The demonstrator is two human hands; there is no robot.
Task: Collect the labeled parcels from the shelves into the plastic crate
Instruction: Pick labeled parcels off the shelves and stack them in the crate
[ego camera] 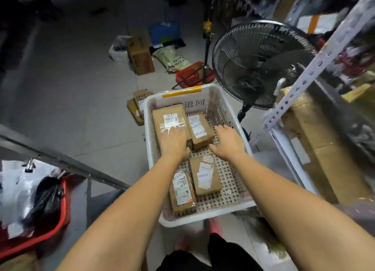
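Note:
A white perforated plastic crate [239, 126] stands on the floor in front of me. Several brown labeled parcels lie in it: a large one [168, 116] at the far left, a smaller one [199, 128] beside it, and two near ones [205, 175] [181, 191]. My left hand [174, 143] lies flat on the near end of the large parcel, fingers spread. My right hand [228, 142] hovers open over the crate's right side, its thumb close to the smaller far parcel, holding nothing.
A black standing fan [261, 62] rises just behind the crate's right corner. White metal shelving [300, 84] with boxes runs along the right. More parcels [138, 106] lie on the floor left of the crate. A red bin [48, 216] with bags sits at lower left.

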